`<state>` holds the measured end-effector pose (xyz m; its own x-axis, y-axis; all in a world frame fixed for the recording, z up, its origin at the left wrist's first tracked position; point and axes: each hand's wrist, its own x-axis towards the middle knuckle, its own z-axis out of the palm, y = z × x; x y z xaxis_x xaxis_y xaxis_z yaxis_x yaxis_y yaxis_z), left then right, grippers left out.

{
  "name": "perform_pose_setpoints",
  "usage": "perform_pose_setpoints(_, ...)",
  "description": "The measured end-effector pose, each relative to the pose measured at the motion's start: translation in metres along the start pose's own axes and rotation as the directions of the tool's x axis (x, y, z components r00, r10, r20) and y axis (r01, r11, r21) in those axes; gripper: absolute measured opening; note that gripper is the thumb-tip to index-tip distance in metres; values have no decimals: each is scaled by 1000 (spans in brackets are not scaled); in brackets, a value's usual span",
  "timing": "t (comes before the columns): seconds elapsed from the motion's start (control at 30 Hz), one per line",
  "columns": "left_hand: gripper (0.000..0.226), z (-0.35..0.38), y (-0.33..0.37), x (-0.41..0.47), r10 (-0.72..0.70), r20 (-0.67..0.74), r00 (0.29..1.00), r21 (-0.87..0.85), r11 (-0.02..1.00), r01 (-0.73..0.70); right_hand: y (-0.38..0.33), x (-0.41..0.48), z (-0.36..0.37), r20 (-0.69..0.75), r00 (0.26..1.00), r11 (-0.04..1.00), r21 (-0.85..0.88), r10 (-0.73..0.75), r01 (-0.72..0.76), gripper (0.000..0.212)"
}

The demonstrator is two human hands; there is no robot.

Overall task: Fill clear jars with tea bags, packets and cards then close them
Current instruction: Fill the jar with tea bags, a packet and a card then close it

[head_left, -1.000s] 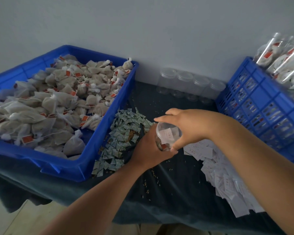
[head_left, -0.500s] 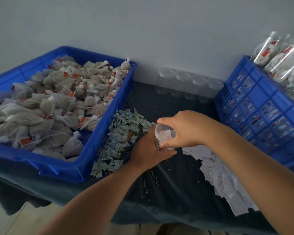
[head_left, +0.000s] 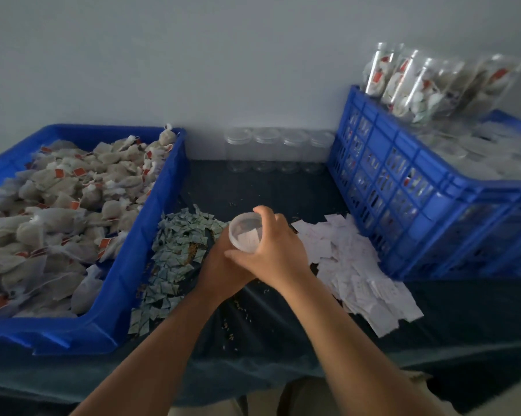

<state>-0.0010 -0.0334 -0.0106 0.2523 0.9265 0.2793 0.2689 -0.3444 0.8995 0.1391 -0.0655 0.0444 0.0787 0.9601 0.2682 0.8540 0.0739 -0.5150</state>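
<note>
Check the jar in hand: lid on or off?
On: a clear lid covers the jar, right hand gripping its rim, left hand holding below. Tightness: cannot tell.

A small hand-packing station against a bare wall (head_left: 223,55); on the dark-clothed table (head_left: 283,325), a blue tray (head_left: 124,280) of tea bags (head_left: 58,205) at its left; a blue crate (head_left: 403,190) of filled jars (head_left: 403,82) at its right; packets (head_left: 178,250) and cards (head_left: 358,265) heaped mid-table; empty jars (head_left: 277,148) along its back edge.

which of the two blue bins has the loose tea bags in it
The solid-walled blue plastic tray on the left, heaped with loose white tea bags. The lattice-sided blue plastic crate on the right holds filled clear jars instead.
</note>
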Motion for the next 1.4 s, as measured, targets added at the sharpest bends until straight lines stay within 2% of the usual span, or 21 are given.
perform_pose_setpoints(0.07, 65, 0, 12, 4, 33, 60, 998, 27, 999, -35, 7, -9, -11, 2, 1000, 994, 113, 2, -3, 102)
perform_pose_setpoints(0.17, 71, -1, 61, 14, -17, 84, 996, 335, 942, -13, 13, -19, -50, -42, 999, 977, 211, -11, 20, 86)
perform_pose_setpoints(0.23, 74, 4, 103, 24, 25, 142, 990, 430, 899, -84, 15, -21, -88, -137, 990, 978, 203, -22, 50, 81)
perform_pose_setpoints(0.3, 78, 11, 146, 35, 98, 259, 961, 355, 916, -189, 17, -24, -131, -228, 974, 976, 211, -12, 61, 80)
perform_pose_setpoints(0.4, 69, 21, 202, 49, 303, 401, 865, 82, 928, -363, 23, -36, -196, -358, 934, 960, 263, 6, 94, 79)
perform_pose_setpoints(0.5, 63, 37, 244, 62, 504, 473, 722, -95, 845, -527, 26, -55, -252, -471, 882, 947, 278, -10, 159, 77)
perform_pose_setpoints(0.57, 51, 57, 259, 75, 569, 503, 651, -227, 813, -536, 32, -65, -283, -538, 843, 949, 261, -7, 174, 69)
perform_pose_setpoints(0.6, 48, 69, 266, 82, 548, 479, 685, -275, 835, -476, 37, -68, -297, -568, 823, 950, 260, 7, 171, 66)
perform_pose_setpoints(0.63, 48, 82, 271, 88, 493, 432, 755, -283, 869, -406, 42, -70, -309, -594, 804, 951, 266, 32, 159, 65)
perform_pose_setpoints(0.67, 48, 96, 276, 96, 418, 375, 827, -215, 908, -360, 48, -71, -320, -616, 785, 951, 277, 62, 142, 64)
perform_pose_setpoints(0.7, 45, 110, 278, 103, 383, 323, 865, -73, 922, -381, 55, -70, -330, -638, 765, 951, 282, 88, 126, 63)
perform_pose_setpoints(0.77, 36, 138, 276, 118, 438, 336, 834, 193, 834, -516, 70, -63, -348, -686, 719, 960, 261, 110, 102, 59)
perform_pose_setpoints(0.8, 31, 152, 274, 124, 466, 379, 799, 221, 793, -567, 78, -55, -356, -704, 700, 967, 243, 121, 77, 59)
perform_pose_setpoints(0.83, 29, 165, 272, 129, 483, 421, 768, 201, 775, -599, 87, -46, -364, -709, 692, 973, 226, 138, 38, 59)
perform_pose_setpoints(0.9, 36, 186, 266, 133, 512, 448, 733, 158, 761, -629, 110, -23, -377, -654, 733, 975, 210, 190, -65, 66)
perform_pose_setpoints(1.0, 39, 204, 252, 135, 582, 357, 730, 87, 758, -647, 146, 19, -383, -522, 814, 966, 183, 254, -184, 80)
perform_pose_setpoints(1.1, 49, 207, 246, 137, 593, 321, 738, 68, 763, -643, 169, 62, -379, -533, 807, 966, 113, 255, -230, 85)
perform_pose_setpoints(1.2, 44, 209, 245, 138, 627, 311, 714, 49, 740, -671, 186, 106, -370, -511, 825, 966, 52, 243, -252, 90)
perform_pose_setpoints(1.4, 51, 211, 241, 134, 640, 259, 723, 45, 740, -671, 210, 159, -340, -462, 839, 956, 87, 288, -281, 94)
